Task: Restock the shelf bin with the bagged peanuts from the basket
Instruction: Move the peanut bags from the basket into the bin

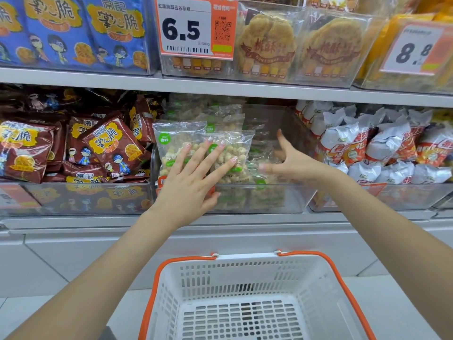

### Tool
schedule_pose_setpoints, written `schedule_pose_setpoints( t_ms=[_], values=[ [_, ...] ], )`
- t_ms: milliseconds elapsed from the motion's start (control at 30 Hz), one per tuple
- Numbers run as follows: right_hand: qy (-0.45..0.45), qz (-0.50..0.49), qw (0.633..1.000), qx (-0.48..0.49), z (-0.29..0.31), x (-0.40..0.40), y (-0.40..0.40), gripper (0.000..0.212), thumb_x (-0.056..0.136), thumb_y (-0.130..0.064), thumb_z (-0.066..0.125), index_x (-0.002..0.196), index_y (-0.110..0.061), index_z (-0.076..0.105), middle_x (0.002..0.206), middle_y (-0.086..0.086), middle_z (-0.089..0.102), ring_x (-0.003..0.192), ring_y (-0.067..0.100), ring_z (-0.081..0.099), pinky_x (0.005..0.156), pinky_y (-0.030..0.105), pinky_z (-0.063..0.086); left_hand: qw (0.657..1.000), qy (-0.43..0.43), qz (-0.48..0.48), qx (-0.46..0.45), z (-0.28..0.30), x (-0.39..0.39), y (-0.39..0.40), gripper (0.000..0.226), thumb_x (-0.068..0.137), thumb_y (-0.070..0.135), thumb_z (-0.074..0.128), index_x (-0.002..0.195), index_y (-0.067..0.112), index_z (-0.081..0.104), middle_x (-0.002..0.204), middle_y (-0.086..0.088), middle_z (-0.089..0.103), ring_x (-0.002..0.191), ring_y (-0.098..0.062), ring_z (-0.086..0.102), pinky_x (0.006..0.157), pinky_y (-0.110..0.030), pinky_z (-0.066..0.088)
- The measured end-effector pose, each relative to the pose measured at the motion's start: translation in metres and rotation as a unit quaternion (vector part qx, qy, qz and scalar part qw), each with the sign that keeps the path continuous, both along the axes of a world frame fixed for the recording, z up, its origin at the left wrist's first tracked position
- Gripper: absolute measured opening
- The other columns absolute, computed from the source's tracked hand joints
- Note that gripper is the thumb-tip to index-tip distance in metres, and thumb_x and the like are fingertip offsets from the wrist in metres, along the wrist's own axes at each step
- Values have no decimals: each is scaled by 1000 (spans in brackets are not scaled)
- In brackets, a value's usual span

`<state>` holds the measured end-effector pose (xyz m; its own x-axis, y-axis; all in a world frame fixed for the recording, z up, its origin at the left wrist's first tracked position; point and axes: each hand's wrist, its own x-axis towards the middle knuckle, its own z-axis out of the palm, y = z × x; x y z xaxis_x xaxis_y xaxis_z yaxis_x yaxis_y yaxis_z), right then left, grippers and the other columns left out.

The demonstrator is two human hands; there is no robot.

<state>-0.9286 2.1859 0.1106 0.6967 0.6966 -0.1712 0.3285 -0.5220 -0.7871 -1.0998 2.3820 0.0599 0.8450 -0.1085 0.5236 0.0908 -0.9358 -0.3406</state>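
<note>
Bagged peanuts [230, 153] stand upright at the front of the clear shelf bin [289, 200] on the middle shelf, with more of the same bags stacked behind and beneath them. Your white basket [245, 298] with orange handles sits below, and its slotted floor shows nothing in it. To the left, a neighbouring bin holds brown snack packs [107, 146]; to the right, another holds white and red packs [382, 146]. Each peanut bag is clear plastic with a green round label, pale nuts showing through. Your left hand [193, 177] lies flat with fingers spread wide, palm pressed against the two front bags and gripping nothing. Your right hand [291, 160] is open too, thumb raised, fingers blurred, reaching into the bin's right side just beside the bags.
</note>
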Motion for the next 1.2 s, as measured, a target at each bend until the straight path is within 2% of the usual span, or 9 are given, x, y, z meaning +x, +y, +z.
schedule_pose_setpoints(
  t_ms=[67, 167, 333, 567, 667, 800, 900, 1033, 1200],
  values=[
    [-10, -59, 998, 36, 0, 5, 1, 138, 46, -69, 72, 150, -32, -12, 160, 5, 15, 143, 18, 25, 113, 36, 31, 1000, 0, 1, -1, 0, 0, 0, 66, 87, 47, 42, 148, 28, 26, 156, -9, 23, 145, -30, 17, 114, -54, 16],
    [-96, -97, 990, -37, -7, 14, 4, 139, 47, -73, 66, 149, -32, -18, 160, 8, 5, 145, 27, 17, 117, 40, 22, 1000, -1, -4, -2, 0, 0, 1, 66, 87, 47, 45, 148, 29, 28, 156, -8, 23, 145, -29, 18, 114, -54, 18],
    [-16, -46, 998, -42, -16, 27, 18, 126, 69, -61, 68, 147, -28, -25, 161, 4, 4, 145, 22, 19, 113, 29, 21, 1000, -9, -6, -1, -1, 2, 2, 67, 86, 45, 48, 147, 29, 29, 156, -7, 24, 145, -29, 18, 114, -55, 18],
    [39, -67, 996, 47, -21, 35, 16, 134, 54, -71, 66, 146, -32, -25, 161, -1, 4, 145, 20, 19, 117, 34, 21, 1000, -17, -8, -3, -2, 3, 0, 68, 85, 44, 49, 147, 29, 28, 156, -7, 23, 145, -28, 18, 114, -54, 17],
    [85, -125, 985, 80, -21, 37, 19, 129, 59, -78, 60, 150, -26, -15, 160, 0, 13, 143, 21, 24, 117, 41, 24, 999, -26, -30, -20, 0, 1, 3, 70, 86, 47, 49, 148, 29, 23, 157, -8, 21, 145, -26, 17, 115, -52, 19],
    [78, -84, 993, -27, -17, 28, 20, 140, 41, -93, 55, 152, -19, 13, 158, 3, 22, 141, 22, 28, 113, 43, 26, 1000, -10, -16, 1, -1, -1, 5, 72, 86, 53, 45, 149, 27, 23, 157, -7, 18, 145, -26, 16, 115, -50, 17],
    [33, -99, 994, -14, -16, 24, 17, 116, 65, -84, 50, 149, -9, 24, 152, 6, 33, 135, 23, 37, 105, 36, 32, 1000, -10, -17, 11, 0, -1, 5, 71, 87, 52, 45, 149, 25, 25, 157, -7, 19, 145, -26, 16, 116, -51, 17],
    [-162, -173, 971, 6, -14, 17, 7, 71, 90, -65, 40, 127, -6, 52, 129, 11, 55, 123, 30, 50, 89, 32, 37, 999, -34, -27, 0, 1, -9, 4, 69, 87, 52, 45, 148, 25, 28, 155, -8, 24, 144, -26, 17, 116, -50, 13],
    [-198, -135, 963, -124, -22, -6, 12, 75, 89, -60, 47, 138, -4, 39, 139, 16, 49, 125, 32, 48, 91, 34, 40, 1000, -12, 26, 2, -1, -19, 12, 74, 85, 59, 40, 149, 24, 26, 156, -10, 21, 145, -32, 14, 117, -51, 12]
  ],
)
